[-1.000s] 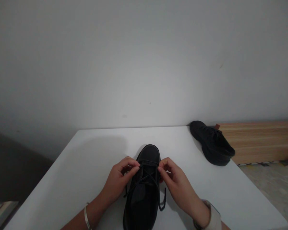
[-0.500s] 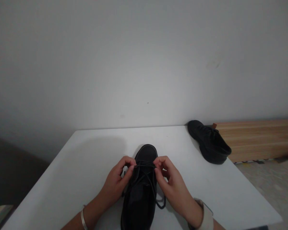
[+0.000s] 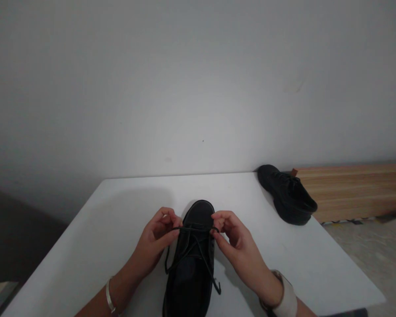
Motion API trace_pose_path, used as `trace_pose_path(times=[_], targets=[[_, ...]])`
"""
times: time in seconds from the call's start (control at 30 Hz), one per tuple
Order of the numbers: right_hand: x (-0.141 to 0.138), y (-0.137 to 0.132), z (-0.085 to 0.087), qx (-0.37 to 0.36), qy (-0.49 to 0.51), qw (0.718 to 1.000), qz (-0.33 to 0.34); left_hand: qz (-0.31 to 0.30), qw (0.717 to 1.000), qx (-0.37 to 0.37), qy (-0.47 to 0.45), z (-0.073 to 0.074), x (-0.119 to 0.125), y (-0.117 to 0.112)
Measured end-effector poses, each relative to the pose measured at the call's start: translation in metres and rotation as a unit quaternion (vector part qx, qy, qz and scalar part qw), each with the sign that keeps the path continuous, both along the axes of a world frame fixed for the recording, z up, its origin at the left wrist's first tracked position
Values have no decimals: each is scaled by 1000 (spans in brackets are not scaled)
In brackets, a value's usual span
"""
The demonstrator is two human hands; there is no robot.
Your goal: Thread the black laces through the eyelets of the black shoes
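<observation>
A black lace-up shoe lies toe away from me on the white table, its opening facing me. Across its front runs a black shoelace, stretched between both hands. My left hand pinches the lace between thumb and fingertips, just left of the shoe. On the other side, my right hand has its thumb and fingers closed on the lace at the shoe's right edge. One loose lace end hangs down past the shoe's right side, and another stretch loops beside my left fingers.
A second black shoe stands at the table's back right edge. Behind the white table rises a pale wall. Wood-grain boards lie beyond the table on the right.
My left hand has moved left and slightly up, drawing the lace out from the shoe. My right hand has shifted slightly, still on the lace. The loose end on the right hangs straighter.
</observation>
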State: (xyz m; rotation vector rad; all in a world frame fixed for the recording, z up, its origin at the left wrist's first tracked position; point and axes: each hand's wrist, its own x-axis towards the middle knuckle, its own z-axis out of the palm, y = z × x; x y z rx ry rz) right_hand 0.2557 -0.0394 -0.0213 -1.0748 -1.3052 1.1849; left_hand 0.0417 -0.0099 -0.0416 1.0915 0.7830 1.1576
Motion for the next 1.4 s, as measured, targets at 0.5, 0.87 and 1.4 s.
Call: trace_pose_path(times=[0.5,0.87,1.4], targets=[[35,5,19,190,-266,941,-83,148,964,114,188,8,-7,3],[55,18,19,35,78,957,-278,231,955,20,187,1,-10,8],[47,8,29,-7,168,985,-44,89,966,-113,-215,16,-22,14]])
